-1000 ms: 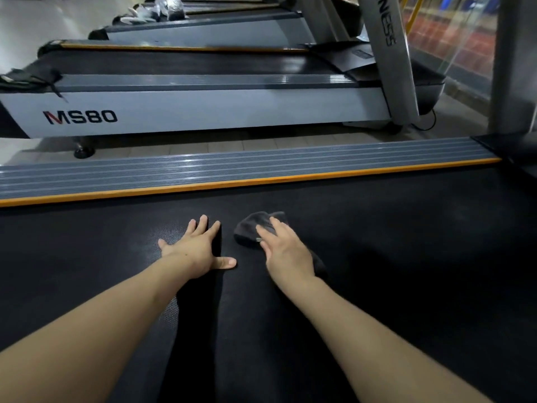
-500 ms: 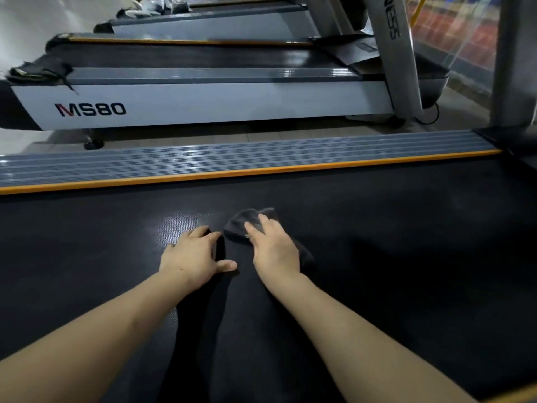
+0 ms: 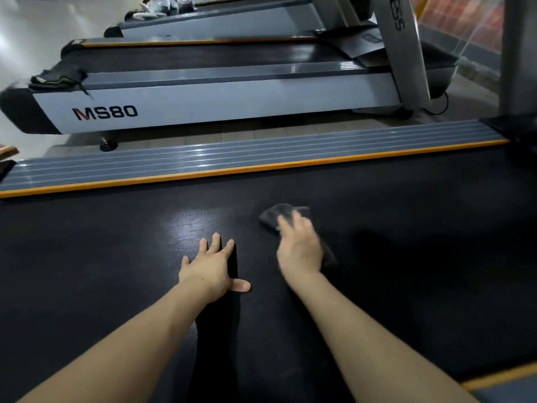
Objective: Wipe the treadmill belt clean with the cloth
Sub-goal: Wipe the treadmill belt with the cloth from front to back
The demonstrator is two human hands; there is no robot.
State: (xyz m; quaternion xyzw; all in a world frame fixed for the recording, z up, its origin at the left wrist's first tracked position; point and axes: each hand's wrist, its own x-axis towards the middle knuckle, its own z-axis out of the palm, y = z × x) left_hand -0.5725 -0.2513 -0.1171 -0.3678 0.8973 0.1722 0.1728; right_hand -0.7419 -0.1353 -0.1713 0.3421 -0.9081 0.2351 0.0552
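Right hand point(image 3: 300, 248) pressed on dark cloth point(image 3: 286, 214), mid-belt; fingers blurred, grip state cannot tell. Left hand point(image 3: 210, 269) flat on treadmill belt point(image 3: 406, 228), fingers spread, holding nothing; likely bracing body weight. Cloth bunched under palm, probably for wiping pressure. Side rail point(image 3: 232, 158) beyond.

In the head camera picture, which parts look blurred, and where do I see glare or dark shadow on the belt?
Head view: the right hand and the grey cloth under it are smeared by motion blur; the left hand lies flat and sharp. A pale glare patch sits on the treadmill belt just beyond the left fingers. Dark shadows fall beside both forearms. Wide-angle distortion bends the orange-edged side rail.
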